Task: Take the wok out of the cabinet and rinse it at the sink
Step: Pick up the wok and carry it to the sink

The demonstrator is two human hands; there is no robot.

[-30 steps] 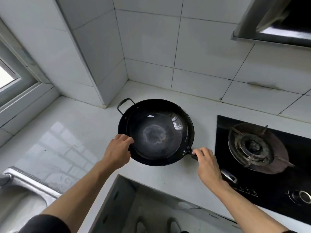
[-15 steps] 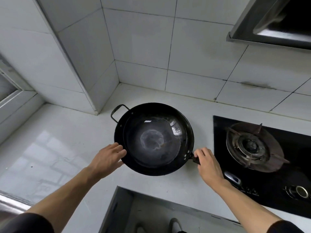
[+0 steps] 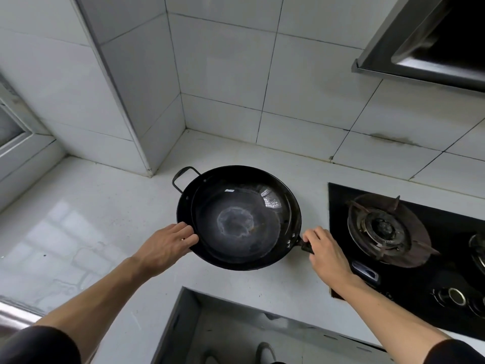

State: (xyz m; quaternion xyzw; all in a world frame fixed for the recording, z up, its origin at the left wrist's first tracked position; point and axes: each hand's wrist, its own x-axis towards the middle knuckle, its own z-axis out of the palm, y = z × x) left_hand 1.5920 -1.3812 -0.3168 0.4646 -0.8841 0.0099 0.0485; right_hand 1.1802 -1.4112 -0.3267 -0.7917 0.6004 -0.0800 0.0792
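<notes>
The wok (image 3: pixel 238 219) sits on the white countertop (image 3: pixel 91 219) between the tiled corner and the gas hob (image 3: pixel 393 232), its long handle pointing near-right and its loop handle far-left. The right hand (image 3: pixel 328 256) has its fingers curled round the long handle, while the left hand (image 3: pixel 165 245) rests nearly straight fingers on the near-left rim. The sink edge (image 3: pixel 15 313) shows at the near left, so the carry probably runs leftward, left hand leading.

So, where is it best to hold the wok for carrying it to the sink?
Probably by the long handle on the wok, coming from the right, where the right hand grips it. The left hand steadies the near-left rim; the small loop handle at the far left also looks usable.
</notes>
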